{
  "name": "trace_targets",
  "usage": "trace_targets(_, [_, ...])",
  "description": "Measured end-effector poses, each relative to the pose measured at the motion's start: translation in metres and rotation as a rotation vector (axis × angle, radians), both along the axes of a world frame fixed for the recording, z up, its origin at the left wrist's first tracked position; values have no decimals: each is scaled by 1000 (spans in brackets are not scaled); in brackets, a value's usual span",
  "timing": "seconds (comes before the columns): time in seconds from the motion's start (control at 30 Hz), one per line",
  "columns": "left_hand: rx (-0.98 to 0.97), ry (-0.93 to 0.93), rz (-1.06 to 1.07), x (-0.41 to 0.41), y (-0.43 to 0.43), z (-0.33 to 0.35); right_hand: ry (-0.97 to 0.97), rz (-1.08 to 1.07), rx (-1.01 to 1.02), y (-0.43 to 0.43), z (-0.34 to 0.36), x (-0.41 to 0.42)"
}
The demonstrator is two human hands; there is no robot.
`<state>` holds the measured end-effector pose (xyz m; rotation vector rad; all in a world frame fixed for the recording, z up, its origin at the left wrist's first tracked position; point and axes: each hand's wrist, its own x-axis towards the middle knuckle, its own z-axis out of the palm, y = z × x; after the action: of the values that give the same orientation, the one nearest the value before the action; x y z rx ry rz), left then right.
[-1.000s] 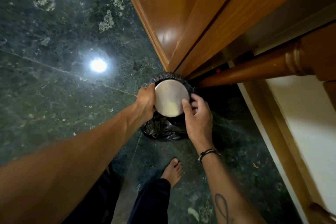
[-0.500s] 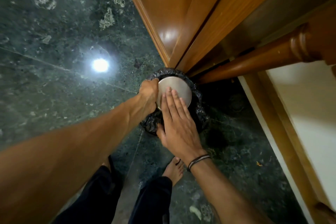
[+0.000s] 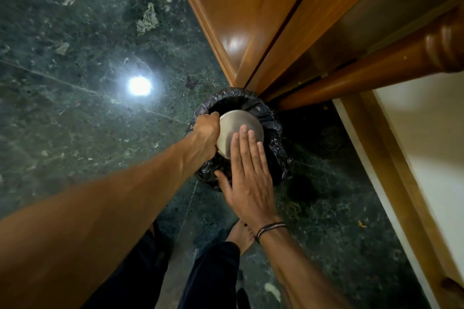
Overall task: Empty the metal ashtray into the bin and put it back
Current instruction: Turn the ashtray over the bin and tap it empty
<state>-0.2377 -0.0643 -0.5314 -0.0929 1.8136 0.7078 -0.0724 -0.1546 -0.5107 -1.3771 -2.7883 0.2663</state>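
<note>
The round metal ashtray is turned upside down over the mouth of the bin, a small floor bin lined with a black plastic bag. My left hand grips the ashtray's left rim. My right hand lies flat with its fingers spread, the fingertips resting on the ashtray's upturned bottom. The ashtray's inside and the bin's contents are hidden.
A wooden door and frame stand right behind the bin. A turned wooden furniture leg and a white panel close off the right. The dark green marble floor stretches left, with a lamp reflection. My bare foot is just below the bin.
My right hand went from holding the ashtray's right edge to lying flat on its bottom. The ashtray has stayed upside down over the bin in my left hand.
</note>
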Motion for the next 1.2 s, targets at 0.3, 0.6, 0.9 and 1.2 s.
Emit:
trace_targets(0.3, [-12,-25,69,0,-3,-7,-37,-26,-30,9,12,-2])
trace_targets(0.6, [-44,-17,54,-5,-1,0,-11,20,-25,17,13,-5])
trace_targets(0.9, [-6,-21,10,-5,-1,1,-47,102,-63,18,18,2])
trace_targets(1.2, [2,-29,20,-6,-1,1,-30,41,-8,13,17,3])
